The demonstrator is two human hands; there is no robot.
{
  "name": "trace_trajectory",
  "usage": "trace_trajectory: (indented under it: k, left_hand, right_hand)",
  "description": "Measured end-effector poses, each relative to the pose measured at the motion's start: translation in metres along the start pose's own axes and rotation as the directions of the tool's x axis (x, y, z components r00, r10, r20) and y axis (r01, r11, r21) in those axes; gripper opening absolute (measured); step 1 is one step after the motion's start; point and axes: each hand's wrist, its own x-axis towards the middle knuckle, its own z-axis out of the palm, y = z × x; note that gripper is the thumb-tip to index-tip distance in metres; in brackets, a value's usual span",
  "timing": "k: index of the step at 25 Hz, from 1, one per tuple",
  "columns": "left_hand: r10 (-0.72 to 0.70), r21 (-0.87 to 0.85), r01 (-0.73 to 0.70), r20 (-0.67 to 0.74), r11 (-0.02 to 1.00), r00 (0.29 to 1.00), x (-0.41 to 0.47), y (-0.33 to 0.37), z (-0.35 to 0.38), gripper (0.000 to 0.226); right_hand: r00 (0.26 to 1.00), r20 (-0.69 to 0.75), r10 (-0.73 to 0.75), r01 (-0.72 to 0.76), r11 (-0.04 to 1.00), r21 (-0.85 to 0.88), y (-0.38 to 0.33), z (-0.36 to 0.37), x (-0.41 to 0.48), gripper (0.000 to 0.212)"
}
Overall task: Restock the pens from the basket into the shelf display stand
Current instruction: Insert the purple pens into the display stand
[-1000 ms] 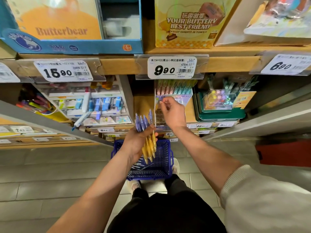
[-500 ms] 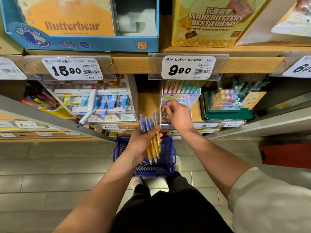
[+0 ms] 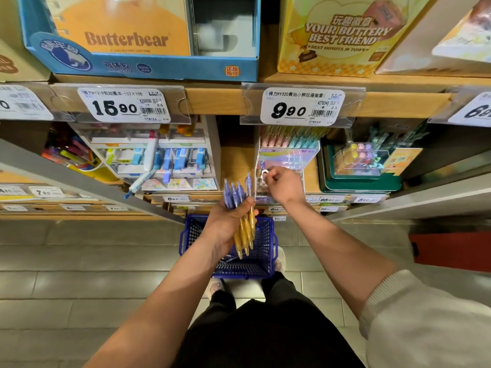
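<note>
Left grip (image 3: 229,224) curled round a bunch of pens (image 3: 245,232), above the blue basket (image 3: 269,251) on the floor, right grip (image 3: 284,185) pinching one pen (image 3: 262,166) at the clear stand (image 3: 288,156) on the shelf

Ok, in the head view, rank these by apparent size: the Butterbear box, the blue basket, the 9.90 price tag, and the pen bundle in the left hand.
1. Butterbear box, clearly largest.
2. blue basket, though farther away and partly hidden.
3. 9.90 price tag and pen bundle look about alike, so they are not ranked.
</note>
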Motion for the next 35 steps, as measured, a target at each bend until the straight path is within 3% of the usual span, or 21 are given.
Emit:
trace_trajectory:
  k: [3,6,13,17,19,22,25,35]
  left_hand:
    - [0.046,0.057,-0.045,-0.014,0.997,0.999,0.003,-0.002,0.002,0.025]
    - [0.145,0.173,-0.139,-0.022,0.975,0.989,0.004,-0.008,0.004,0.032]
    - [0.167,0.229,-0.156,-0.030,0.961,0.986,0.007,-0.017,0.006,0.049]
    - [0.089,0.144,-0.082,-0.043,0.986,0.995,0.010,-0.017,0.004,0.034]
    - [0.036,0.089,-0.031,-0.052,0.996,0.998,0.010,-0.016,0.002,0.028]
    - [0.010,0.044,-0.008,-0.053,0.999,0.999,0.008,-0.012,0.003,0.028]
    - [0.006,0.018,-0.005,-0.039,1.000,0.999,0.005,-0.008,0.004,0.027]
    - [-0.019,-0.012,0.019,-0.043,1.000,0.999,-0.006,0.004,0.001,0.034]
  right_hand:
    - [0.988,0.153,0.019,-0.066,0.949,0.308,-0.014,-0.011,-0.029,0.023]
    - [0.966,0.258,0.005,-0.096,0.934,0.343,-0.028,-0.017,-0.056,0.037]
    - [0.970,0.237,0.057,-0.140,0.927,0.347,-0.025,-0.021,-0.064,0.031]
    - [0.984,0.140,0.114,-0.167,0.865,0.472,-0.025,-0.040,-0.049,0.013]
    - [0.995,0.022,0.093,-0.090,0.833,0.546,-0.025,-0.052,-0.038,0.014]
    - [0.974,-0.228,-0.017,0.110,0.909,0.403,-0.021,-0.056,-0.026,0.018]
    - [0.932,-0.338,-0.127,0.229,0.932,0.281,-0.019,-0.044,-0.019,0.015]
    - [0.927,-0.302,-0.221,0.265,0.957,0.114,-0.005,-0.022,0.003,0.010]
